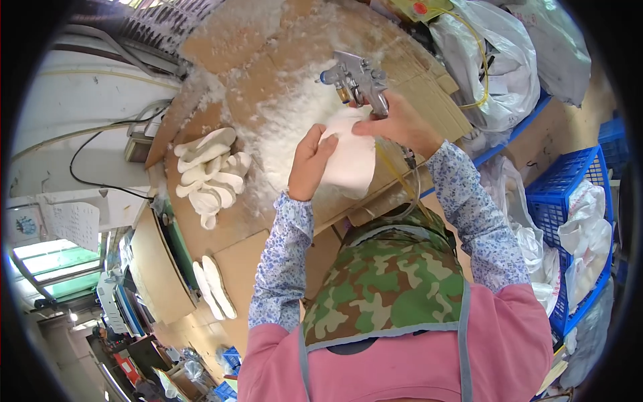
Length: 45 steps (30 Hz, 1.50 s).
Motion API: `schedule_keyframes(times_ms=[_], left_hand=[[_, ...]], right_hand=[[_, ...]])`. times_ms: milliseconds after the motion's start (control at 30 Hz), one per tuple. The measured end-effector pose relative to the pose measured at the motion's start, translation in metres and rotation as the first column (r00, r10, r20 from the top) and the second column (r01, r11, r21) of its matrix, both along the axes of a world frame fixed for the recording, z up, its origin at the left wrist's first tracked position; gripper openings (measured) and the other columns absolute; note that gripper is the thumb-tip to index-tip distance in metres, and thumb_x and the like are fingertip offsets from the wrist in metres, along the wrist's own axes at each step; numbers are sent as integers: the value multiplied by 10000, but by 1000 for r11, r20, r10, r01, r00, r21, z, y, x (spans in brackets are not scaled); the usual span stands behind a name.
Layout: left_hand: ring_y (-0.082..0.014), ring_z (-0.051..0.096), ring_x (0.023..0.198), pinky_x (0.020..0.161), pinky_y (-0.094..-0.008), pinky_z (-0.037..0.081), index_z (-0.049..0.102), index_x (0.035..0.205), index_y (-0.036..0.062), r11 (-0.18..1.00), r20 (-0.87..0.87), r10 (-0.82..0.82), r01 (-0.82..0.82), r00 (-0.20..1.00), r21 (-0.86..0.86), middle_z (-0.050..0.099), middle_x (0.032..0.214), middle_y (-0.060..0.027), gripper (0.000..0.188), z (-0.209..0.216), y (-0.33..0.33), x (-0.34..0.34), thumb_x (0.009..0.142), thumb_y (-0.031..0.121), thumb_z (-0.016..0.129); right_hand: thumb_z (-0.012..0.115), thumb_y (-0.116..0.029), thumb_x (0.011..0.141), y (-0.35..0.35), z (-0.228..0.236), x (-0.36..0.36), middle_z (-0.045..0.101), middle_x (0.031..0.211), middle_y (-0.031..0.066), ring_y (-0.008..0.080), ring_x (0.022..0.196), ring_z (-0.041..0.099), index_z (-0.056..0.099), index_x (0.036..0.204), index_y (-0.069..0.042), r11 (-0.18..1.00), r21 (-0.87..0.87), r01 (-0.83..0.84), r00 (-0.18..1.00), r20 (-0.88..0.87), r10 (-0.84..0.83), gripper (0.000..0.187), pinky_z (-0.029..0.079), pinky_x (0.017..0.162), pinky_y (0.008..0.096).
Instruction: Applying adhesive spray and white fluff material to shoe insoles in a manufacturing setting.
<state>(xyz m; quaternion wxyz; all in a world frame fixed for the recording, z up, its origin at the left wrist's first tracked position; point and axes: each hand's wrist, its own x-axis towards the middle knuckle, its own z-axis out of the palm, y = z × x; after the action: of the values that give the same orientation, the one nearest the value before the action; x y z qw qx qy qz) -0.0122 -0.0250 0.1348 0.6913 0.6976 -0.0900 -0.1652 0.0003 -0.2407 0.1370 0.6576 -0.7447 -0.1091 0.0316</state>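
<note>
My right hand [405, 124] is wrapped round the grip of a metal spray gun [358, 77], whose blue-tipped nozzle points left. Fingers of that hand also rest at the upper right of a soft, white sheet-like piece [349, 164]. My left hand [311, 161] pinches the left edge of this piece between thumb and fingers. A hose [410, 157] hangs down below the right hand. Left of my hands, several white insole-shaped pieces [211, 175] lie heaped on the board. I cannot make out exactly what kind of piece I hold.
The cardboard-covered work surface [234, 100] carries white fluff. Two more insole-shaped pieces [214, 288] lie at the lower left. White plastic bags [492, 60] stand at the upper right, with a yellow hose [483, 74] across them. A blue crate [556, 201] with bags is at my right.
</note>
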Motion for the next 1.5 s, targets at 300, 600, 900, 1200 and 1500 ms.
schedule_keyframes(times_ms=[300,600,900,1200,1500], left_hand=[[-165,477,1197,1025,-321,379,288,1456,17,952,-81,-301,294,950,-86,501,1319,-69,712,-7,13,-20,869,192,651],[-168,517,1182,1015,-320,407,364,1431,27,934,-477,-307,165,824,-316,529,1323,-74,684,-77,29,-62,832,140,676],[-154,529,1163,1004,-298,419,344,1435,28,937,-479,-143,-37,866,-347,526,1300,-72,676,-94,56,-73,818,38,620],[-150,574,975,724,-266,540,440,1284,67,971,-219,172,-203,960,-124,559,1147,-65,466,-114,63,-72,841,-22,554],[-149,588,949,690,-265,552,412,1297,79,948,-241,257,-292,936,-126,574,1109,-75,492,-112,78,-81,841,-29,561]], right_hand=[[786,-160,750,-1,13,1,639,808,21,88,663,579,646,1110,-43,980,148,130,980,-168,-104,403,457,558,235],[778,-104,765,-41,-25,31,574,740,-34,45,563,498,570,951,-74,929,129,346,930,-179,-321,281,388,500,201],[767,-125,787,-69,-54,24,568,696,-27,60,525,494,621,962,-26,899,31,436,876,-241,-417,249,367,484,203],[777,-5,708,-85,-69,25,541,738,-10,88,515,502,561,975,-35,871,76,486,846,-289,-447,345,390,476,224],[765,37,684,-73,-62,21,574,735,11,89,515,512,591,932,-14,848,130,514,832,-316,-456,307,398,462,220]])
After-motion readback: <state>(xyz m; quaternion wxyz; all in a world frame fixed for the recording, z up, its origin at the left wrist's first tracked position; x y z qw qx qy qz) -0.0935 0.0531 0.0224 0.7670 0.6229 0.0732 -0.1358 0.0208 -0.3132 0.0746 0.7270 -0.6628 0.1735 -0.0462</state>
